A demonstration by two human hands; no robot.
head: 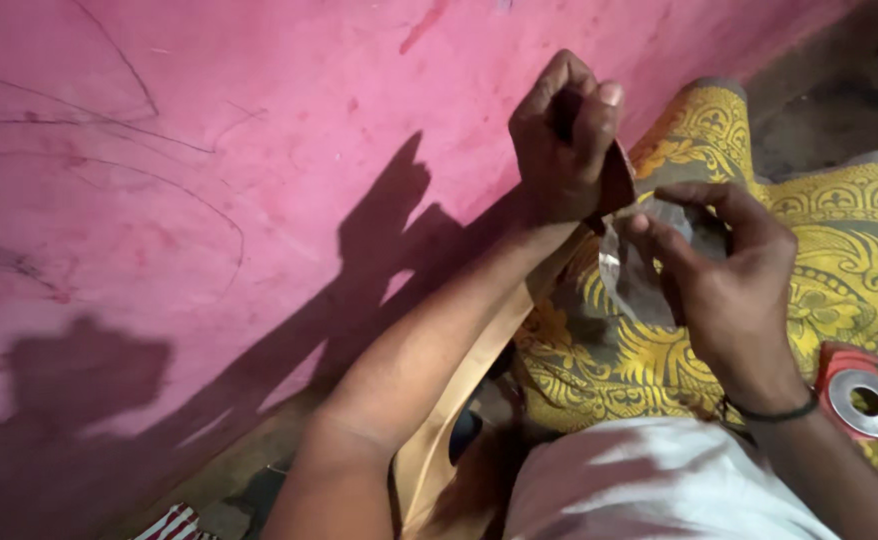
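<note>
The left hand is raised, its fingers curled into a tight fist with the thumb pressed on top, knuckles turned toward the camera. Its bare forearm runs down and left to the lower edge of view. The right hand sits just beside and below it, fingers bent in a pinch, wrist banded, forearm leading down right.

Pink wall closes the whole left side, just beside the left hand. The right hand stands close to it, a thin clear sheet filling the narrow gap between them. Open room lies right, over the yellow patterned cloth, bounded below by a red-cased metal ring.
</note>
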